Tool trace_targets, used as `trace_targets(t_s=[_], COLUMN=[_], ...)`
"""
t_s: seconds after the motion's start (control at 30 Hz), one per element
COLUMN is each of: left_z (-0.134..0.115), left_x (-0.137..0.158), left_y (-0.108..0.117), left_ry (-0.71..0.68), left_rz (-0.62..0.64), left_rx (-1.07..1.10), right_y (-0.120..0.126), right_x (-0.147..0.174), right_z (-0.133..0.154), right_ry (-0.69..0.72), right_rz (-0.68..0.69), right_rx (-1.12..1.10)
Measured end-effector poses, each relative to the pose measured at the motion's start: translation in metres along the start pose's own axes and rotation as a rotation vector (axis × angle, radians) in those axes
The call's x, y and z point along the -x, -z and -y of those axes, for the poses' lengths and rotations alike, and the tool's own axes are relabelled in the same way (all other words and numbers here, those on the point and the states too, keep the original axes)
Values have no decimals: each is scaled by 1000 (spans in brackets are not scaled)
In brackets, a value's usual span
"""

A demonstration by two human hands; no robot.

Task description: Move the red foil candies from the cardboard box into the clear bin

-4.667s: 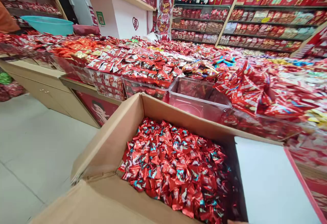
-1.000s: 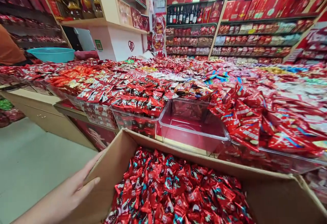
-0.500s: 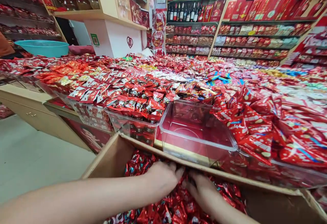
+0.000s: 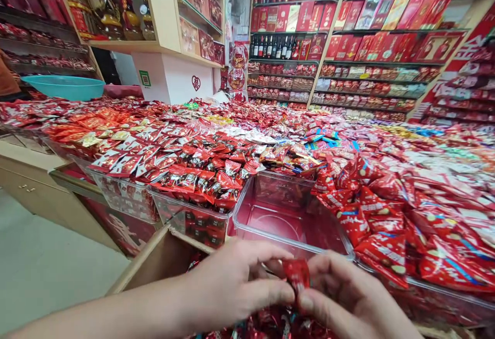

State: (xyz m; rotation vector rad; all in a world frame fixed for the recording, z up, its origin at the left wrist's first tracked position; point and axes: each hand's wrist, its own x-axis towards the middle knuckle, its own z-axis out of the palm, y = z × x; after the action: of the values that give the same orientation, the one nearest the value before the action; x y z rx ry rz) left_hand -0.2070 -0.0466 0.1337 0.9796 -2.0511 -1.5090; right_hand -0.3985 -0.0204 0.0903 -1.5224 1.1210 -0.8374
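Note:
Both hands are raised just above an open cardboard box [image 4: 144,261]. My left hand [image 4: 232,279] has its thumb and fingers closed around one side of a red foil-wrapped candy [image 4: 297,272]. From the other side, my right hand [image 4: 350,295] pinches the same candy between thumb and fingers. Beneath them lie more red-wrapped candies [image 4: 266,326] in the box, mostly hidden by my hands and wrists. Directly beyond the hands stands a clear plastic bin [image 4: 266,220] with bare walls and floor showing.
Left of that bin, another holds red and black packets [image 4: 204,179]. Large red triangular packets [image 4: 382,225] are heaped on the right. A turquoise basin [image 4: 64,87] sits at the back left, near a person's sleeve [image 4: 7,77]. Stocked shelves [image 4: 286,45] line the back wall.
Both hands have risen out of the candies in the box and now hold one red-wrapped candy between them. The view has tilted up, showing more of the shelves.

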Motion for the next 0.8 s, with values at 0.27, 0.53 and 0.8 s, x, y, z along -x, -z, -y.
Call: trace_targets(t_s=[0.27, 0.53, 0.8], left_z=[-12, -6, -2], left_x=[-49, -59, -68], left_y=[24, 20, 27], left_ry=[-67, -80, -30], left_rz=[-235, -260, -424], left_rx=[196, 419, 357], right_y=[12, 12, 12], right_x=[-36, -55, -61], right_z=[28, 14, 7], right_ry=[91, 454, 485], right_rz=[-156, -592, -371], right_rx=[-283, 304, 96])
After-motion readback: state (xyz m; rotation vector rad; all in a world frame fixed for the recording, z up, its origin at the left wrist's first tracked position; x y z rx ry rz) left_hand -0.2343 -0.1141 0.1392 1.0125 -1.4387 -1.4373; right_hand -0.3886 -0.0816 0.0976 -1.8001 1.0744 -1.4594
